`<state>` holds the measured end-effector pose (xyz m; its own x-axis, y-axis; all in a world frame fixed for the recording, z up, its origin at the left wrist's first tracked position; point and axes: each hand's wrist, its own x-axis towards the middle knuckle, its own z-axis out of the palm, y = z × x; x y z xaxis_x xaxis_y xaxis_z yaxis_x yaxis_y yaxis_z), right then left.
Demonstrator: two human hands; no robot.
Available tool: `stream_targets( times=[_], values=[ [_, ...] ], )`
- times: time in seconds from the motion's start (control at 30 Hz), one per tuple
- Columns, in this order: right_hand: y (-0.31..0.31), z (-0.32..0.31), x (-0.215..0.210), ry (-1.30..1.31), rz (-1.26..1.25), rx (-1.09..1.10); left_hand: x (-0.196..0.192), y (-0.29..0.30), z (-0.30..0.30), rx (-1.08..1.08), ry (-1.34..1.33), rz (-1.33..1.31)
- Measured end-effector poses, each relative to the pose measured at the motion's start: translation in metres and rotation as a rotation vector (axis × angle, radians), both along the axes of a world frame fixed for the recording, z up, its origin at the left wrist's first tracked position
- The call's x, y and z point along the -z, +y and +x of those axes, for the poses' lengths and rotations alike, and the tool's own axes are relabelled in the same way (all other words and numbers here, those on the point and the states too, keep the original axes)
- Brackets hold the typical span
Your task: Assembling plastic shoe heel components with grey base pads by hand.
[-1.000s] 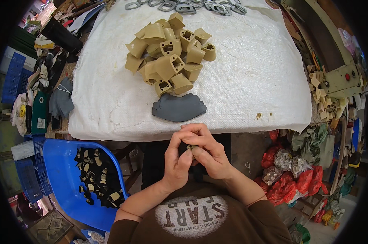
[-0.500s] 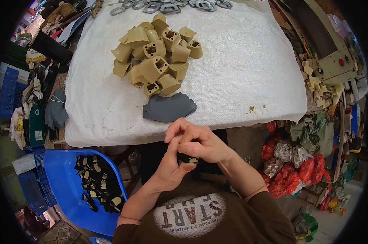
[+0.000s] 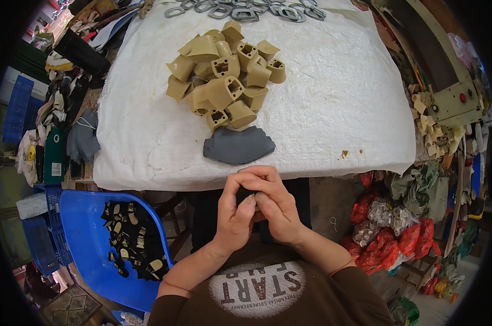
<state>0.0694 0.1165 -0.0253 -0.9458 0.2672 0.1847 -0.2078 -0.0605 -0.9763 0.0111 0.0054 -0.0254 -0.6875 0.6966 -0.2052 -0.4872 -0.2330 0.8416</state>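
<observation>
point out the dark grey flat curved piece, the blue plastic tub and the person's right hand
Dark grey flat curved piece [image 3: 239, 145], head view: middle of its top surface
Blue plastic tub [image 3: 82, 231], head view: bare inner wall
Right hand [image 3: 279, 211], head view: middle of the hand

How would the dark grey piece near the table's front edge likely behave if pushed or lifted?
The dark grey piece would probably flex, as its uneven edges suggest layered sheet material. Lying flat and low on the white cover, it seems unlikely to roll or tip.
</observation>
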Motion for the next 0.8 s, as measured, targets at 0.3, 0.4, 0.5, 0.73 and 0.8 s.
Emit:
stream_targets(
  times=[0.3, 0.4, 0.5, 0.73, 0.8],
  values=[
    [0.019, 0.002, -0.006, 0.093, 0.542, 0.298, -0.002, -0.005, -0.019, -0.195, 0.988, -0.432],
    [0.01, 0.003, -0.022, -0.26, 0.57, 0.07, -0.003, -0.003, -0.021, -0.221, 1.266, -0.401],
    [0.018, -0.004, -0.005, -0.214, 0.347, 0.115, -0.004, -0.004, -0.01, -0.145, 0.791, -0.26],
    [0.023, 0.006, -0.011, -0.363, 0.032, -0.086, -0.009, -0.01, -0.027, 0.137, 0.702, -0.206],
    [0.017, 0.003, -0.003, -0.037, 0.395, 0.046, -0.013, -0.004, -0.017, 0.055, 0.597, -0.188]
  ],
)
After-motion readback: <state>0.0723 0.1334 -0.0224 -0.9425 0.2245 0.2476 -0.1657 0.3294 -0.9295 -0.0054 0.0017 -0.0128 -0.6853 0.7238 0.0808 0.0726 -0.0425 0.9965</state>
